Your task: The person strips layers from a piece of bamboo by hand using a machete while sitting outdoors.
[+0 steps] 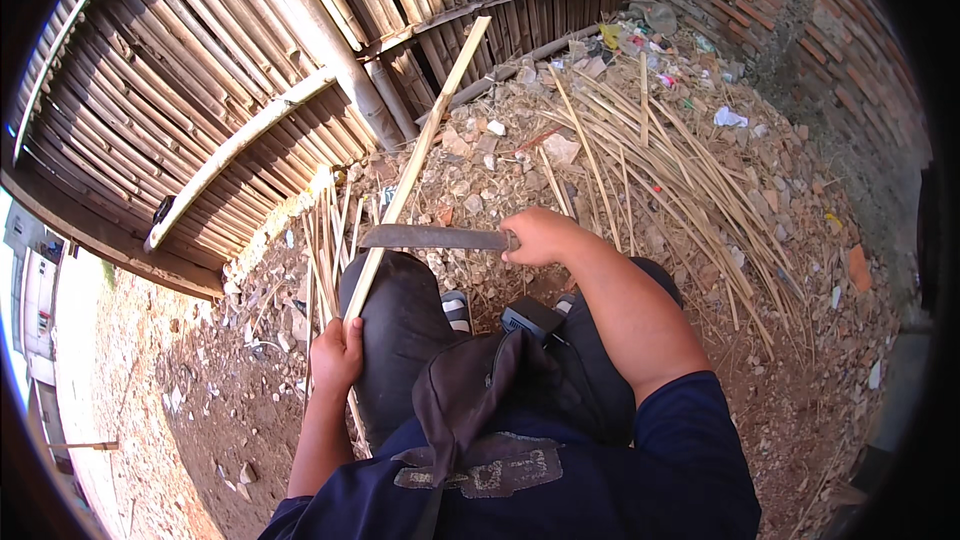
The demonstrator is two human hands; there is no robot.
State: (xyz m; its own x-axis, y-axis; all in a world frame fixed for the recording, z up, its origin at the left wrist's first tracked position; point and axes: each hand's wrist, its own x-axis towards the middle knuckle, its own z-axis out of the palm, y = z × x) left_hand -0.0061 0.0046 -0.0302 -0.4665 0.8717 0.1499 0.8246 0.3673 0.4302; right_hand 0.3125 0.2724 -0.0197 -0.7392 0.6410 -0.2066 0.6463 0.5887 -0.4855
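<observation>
Knife and strip held at the center of the frame.
The right hand (540,236) grips the handle of the knife (445,237), whose blade crosses the strip (424,140); the left hand (337,352), lower left of center, is closed around the strip's lower end. The strip slants toward the upper center. Loose strips (690,180) lie at upper right.

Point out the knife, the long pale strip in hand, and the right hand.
Knife (435,237): head view, middle of the flat blade.
Long pale strip (412,171): head view, about midway along its length.
Right hand (541,237): head view, back of the hand.
</observation>
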